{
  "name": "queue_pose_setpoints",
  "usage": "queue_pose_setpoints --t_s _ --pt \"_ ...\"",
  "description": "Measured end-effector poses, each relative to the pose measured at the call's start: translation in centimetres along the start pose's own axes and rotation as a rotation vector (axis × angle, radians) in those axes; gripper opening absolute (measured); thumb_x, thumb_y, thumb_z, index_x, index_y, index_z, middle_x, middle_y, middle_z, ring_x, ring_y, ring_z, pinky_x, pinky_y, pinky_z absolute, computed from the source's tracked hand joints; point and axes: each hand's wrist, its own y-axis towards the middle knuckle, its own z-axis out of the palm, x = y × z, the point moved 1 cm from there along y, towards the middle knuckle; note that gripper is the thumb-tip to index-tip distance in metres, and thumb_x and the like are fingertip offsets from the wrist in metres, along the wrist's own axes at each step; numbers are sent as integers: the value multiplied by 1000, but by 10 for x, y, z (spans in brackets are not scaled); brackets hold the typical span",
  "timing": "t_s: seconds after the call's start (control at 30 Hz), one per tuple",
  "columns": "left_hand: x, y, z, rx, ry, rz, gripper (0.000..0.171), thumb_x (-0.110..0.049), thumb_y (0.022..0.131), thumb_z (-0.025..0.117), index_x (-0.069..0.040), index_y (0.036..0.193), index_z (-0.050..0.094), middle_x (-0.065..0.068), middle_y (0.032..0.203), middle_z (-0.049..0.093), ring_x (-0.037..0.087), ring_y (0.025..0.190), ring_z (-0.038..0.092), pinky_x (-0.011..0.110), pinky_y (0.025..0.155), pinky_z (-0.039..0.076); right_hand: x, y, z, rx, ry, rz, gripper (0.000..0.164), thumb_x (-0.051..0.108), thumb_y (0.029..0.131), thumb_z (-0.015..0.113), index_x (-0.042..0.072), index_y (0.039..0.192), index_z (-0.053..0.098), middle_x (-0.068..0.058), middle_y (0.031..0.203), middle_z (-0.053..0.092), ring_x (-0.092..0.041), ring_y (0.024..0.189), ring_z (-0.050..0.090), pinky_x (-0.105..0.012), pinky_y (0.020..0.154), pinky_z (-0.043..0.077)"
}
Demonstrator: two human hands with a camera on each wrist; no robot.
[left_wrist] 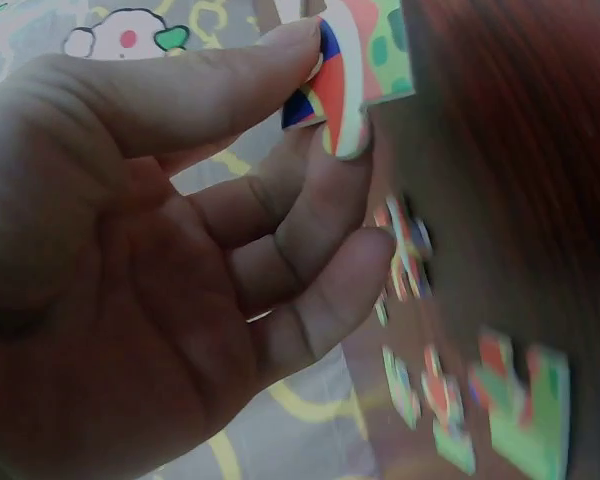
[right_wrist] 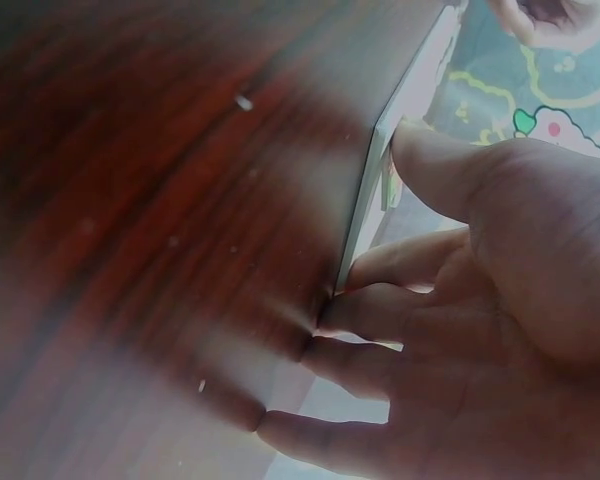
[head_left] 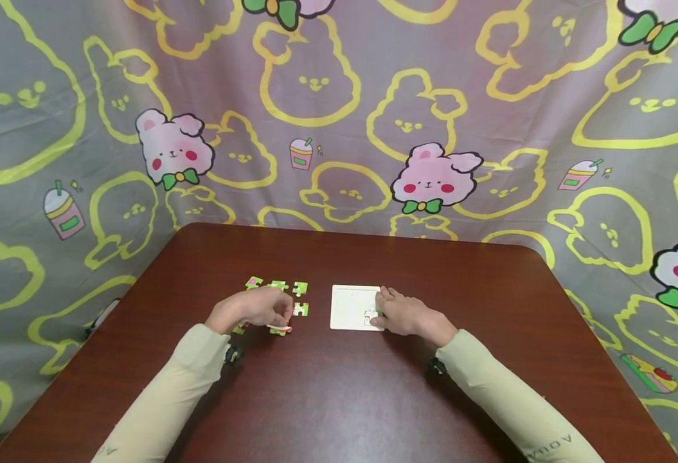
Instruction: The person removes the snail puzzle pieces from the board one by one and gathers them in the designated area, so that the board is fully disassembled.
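Note:
My left hand (head_left: 262, 307) pinches a colourful jigsaw piece (left_wrist: 388, 50) between thumb and fingers, just above the table left of centre. In the left wrist view the piece shows orange, blue and green with a white curved band. My right hand (head_left: 405, 313) rests at the right side of a white square puzzle tray (head_left: 347, 307). Its thumb lies on the tray, while its fairly straight fingertips touch the table by the edge, as the right wrist view shows. One jigsaw piece (head_left: 370, 316) sits in the tray's lower right corner, partly hidden by that hand.
Several loose jigsaw pieces (head_left: 301, 289) lie around and behind the left hand, some of them hidden by it. The brown wooden table (head_left: 339, 399) reaches back to a grey patterned cloth (head_left: 350, 186) that hangs behind and along the sides.

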Motion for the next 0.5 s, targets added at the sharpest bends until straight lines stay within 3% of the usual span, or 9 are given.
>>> queue_pose_setpoints --t_s 0.17,0.5 --pt "10 -4 -1 39 11 -35 11 -3 84 70 -9 78 63 -6 66 56 4 58 44 20 57 37 -1 0 0 5 -1 9 69 40 100 53 -4 149 33 -26 158 23 -40 148 24 -55 114 30" --pt "21 -10 -2 73 -88 -147 8 -2 89 66 -6 83 63 -6 64 52 6 53 44 21 51 37 0 1 -1 -5 11 -1 65 39 100 53 -4 145 37 -28 158 24 -41 147 25 -57 112 32"
